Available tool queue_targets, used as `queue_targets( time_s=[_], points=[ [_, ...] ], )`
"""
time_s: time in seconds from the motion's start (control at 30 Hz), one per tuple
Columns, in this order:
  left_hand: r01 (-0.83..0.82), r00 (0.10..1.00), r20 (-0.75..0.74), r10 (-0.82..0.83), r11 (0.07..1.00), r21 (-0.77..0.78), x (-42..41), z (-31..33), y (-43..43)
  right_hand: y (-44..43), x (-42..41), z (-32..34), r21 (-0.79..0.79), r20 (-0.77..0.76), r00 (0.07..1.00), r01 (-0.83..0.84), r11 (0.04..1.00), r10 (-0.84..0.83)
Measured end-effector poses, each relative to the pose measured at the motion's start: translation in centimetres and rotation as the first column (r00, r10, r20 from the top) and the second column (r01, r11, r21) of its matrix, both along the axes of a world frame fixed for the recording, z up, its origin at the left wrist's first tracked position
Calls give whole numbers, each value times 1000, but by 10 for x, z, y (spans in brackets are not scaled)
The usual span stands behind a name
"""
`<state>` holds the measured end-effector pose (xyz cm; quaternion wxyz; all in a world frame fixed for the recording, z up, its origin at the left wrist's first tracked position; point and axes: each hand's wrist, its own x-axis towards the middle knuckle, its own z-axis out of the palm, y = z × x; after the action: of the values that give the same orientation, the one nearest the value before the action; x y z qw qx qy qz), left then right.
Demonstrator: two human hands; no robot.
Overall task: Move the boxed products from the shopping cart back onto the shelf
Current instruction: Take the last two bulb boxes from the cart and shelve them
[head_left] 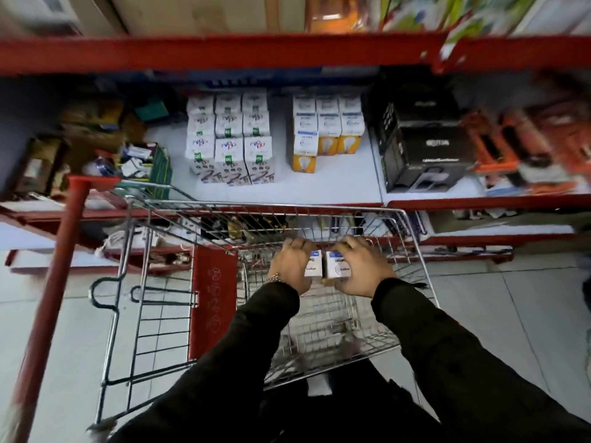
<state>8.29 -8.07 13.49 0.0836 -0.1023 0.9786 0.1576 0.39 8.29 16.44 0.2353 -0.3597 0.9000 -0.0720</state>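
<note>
Over the wire shopping cart [415, 251], my left hand [292, 265] grips a small white bulb box [313, 266]. My right hand [359, 266] grips a second white bulb box [339, 266] right beside it. Both boxes are held above the cart's basket, close to its far rim. On the white shelf [335, 187] ahead stands a stack of matching white-and-orange bulb boxes [326, 129], with a block of white patterned boxes [228, 139] to its left. Fingers cover most of both held boxes.
A red shelf beam [224, 52] runs overhead and a red upright post [54, 298] stands at the left. Black boxes [422, 148] and orange packs [527, 148] sit to the right on the shelf. A green tray of loose items [144, 164] is at the left. The floor is tiled.
</note>
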Motion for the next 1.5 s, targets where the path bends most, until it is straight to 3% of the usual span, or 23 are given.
queue_targets(
  time_s=[0.23, 0.43, 0.6, 0.9, 1.13, 1.2, 1.27, 1.3, 1.33, 1.4, 1.47, 1.5],
  points=[
    [71, 976, -200, -89, 993, -92, -60, 49, -2, 12, -56, 51, -148, -270, 963, -33, 988, -8],
    [50, 954, -291, -76, 994, -94, -123, 95, -6, 5, -121, 86, -189, -343, 939, -44, 981, -24],
    [21, 975, -212, -62, 981, -193, -180, 101, -19, -14, -175, 89, -152, -319, 947, -14, 988, -36],
    [-38, 995, -99, 3, 937, -347, -237, 51, -28, -58, -227, 33, -56, -220, 975, 24, 998, -35],
    [-64, 981, -193, 17, 970, -236, -240, 30, -36, -55, -232, 18, -269, -148, 983, 63, 961, -106],
    [-118, 946, -318, 65, 982, -149, -230, 29, -30, -51, -224, 16, -407, -85, 970, 173, 897, -226],
    [-281, 824, -492, 283, 956, 79, -218, 25, -16, -50, -213, 14, -485, 63, 909, 389, 784, -412],
    [-373, 713, -524, 465, 885, 278, -215, 20, -8, -50, -208, 12, -479, 188, 840, 531, 699, -509],
    [-446, 592, -463, 660, 746, 494, -213, 18, 2, -52, -204, 7, -444, 339, 740, 670, 595, -581],
    [-510, 374, -123, 919, 315, 801, -214, 19, 13, -59, -198, -8, -325, 633, 490, 871, 369, -599],
    [-529, 248, 283, 927, -115, 841, -222, 20, 12, -66, -198, -21, -163, 825, 232, 971, 177, -515],
    [-546, 222, 418, 881, -243, 802, -228, 16, 7, -70, -199, -24, -83, 894, 115, 992, 92, -432]
  ],
)
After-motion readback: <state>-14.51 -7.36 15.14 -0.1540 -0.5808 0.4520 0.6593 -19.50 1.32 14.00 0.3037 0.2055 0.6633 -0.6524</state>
